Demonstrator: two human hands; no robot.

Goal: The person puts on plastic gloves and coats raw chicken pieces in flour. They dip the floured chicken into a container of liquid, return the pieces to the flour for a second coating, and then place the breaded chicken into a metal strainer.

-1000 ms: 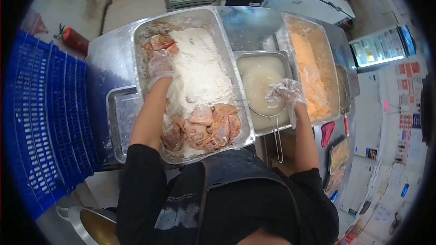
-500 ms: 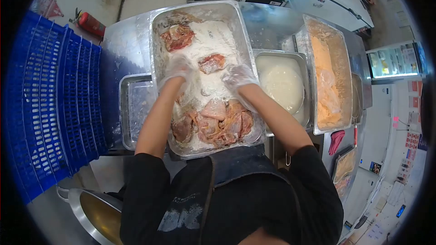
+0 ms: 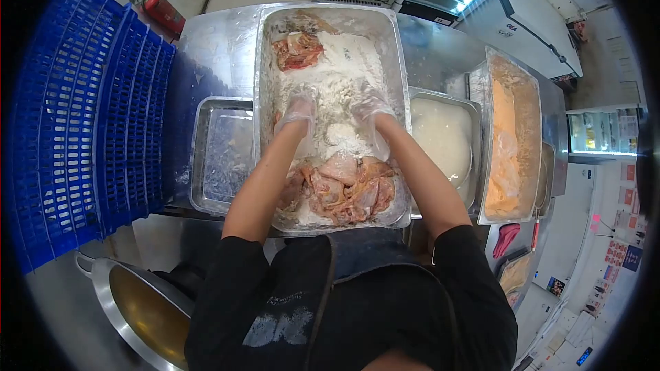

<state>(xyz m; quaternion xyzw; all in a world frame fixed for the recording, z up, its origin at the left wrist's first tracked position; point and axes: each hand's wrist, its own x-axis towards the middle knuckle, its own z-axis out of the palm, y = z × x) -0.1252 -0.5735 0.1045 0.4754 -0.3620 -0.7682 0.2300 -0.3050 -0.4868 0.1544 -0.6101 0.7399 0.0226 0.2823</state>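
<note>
My left hand (image 3: 301, 106) and my right hand (image 3: 371, 104), both in clear plastic gloves, reach into white flour (image 3: 337, 113) in a deep metal tray (image 3: 403, 82). They rest on either side of a flour mound, fingers stretched forward and partly sunk in it. Between them no bare meat shows. A raw piece of meat (image 3: 298, 51), perhaps chicken, lies at the tray's far left. Several more raw pieces (image 3: 347, 185) are heaped at the near end, below my wrists.
Right of the tray stand a pan of pale batter (image 3: 440, 134) and a tray of orange-coloured powder (image 3: 505, 144). A shallow metal tray (image 3: 223, 148) is on the left, beside stacked blue crates (image 3: 75, 117). A large metal pan (image 3: 137, 302) sits lower left.
The meat piece that lay between my hands is now out of sight, with flour there instead. My hands have come closer together, and the camera view has shifted.
</note>
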